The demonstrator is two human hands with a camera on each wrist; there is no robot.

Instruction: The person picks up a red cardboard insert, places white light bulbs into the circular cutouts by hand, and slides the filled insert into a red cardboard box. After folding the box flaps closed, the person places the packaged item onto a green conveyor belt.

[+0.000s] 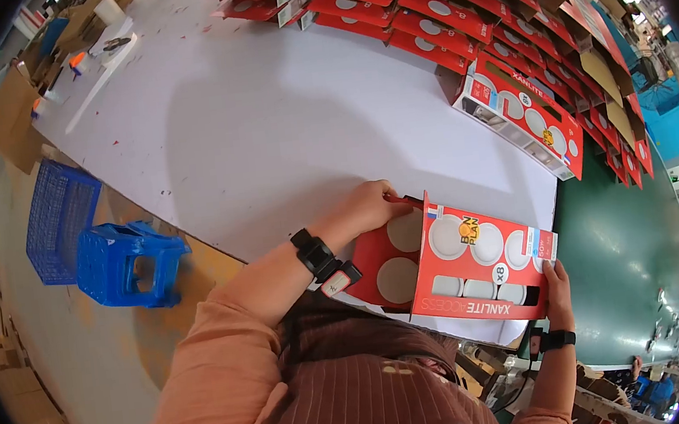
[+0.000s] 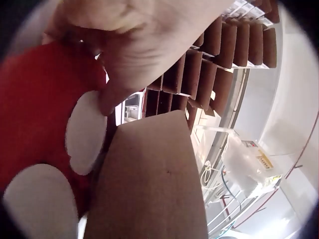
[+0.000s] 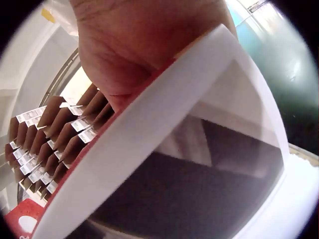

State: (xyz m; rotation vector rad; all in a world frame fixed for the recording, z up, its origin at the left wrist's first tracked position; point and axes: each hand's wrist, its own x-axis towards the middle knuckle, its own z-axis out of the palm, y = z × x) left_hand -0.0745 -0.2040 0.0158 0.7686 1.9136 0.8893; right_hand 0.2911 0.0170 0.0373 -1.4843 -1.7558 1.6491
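Note:
A red printed carton [image 1: 485, 259] with pale discs on its face is held at the near edge of the white table, its print upside down. My right hand [image 1: 559, 296] grips the carton's right end; in the right wrist view its palm lies against the carton's white-edged side [image 3: 149, 144]. My left hand [image 1: 368, 206] pinches the top edge of a red card panel [image 1: 370, 271] with pale circles, at the carton's left end. In the left wrist view the thumb presses this panel, beside a plain brown cardboard flap [image 2: 154, 174]. The left fingertips are partly hidden.
Another red carton [image 1: 524, 114] lies before tall stacks of red cartons [image 1: 451, 14] at the back right. A green surface [image 1: 625, 256] adjoins the white table [image 1: 265, 137] on the right. A blue stool [image 1: 130, 263] and blue crate [image 1: 63, 216] stand at the left.

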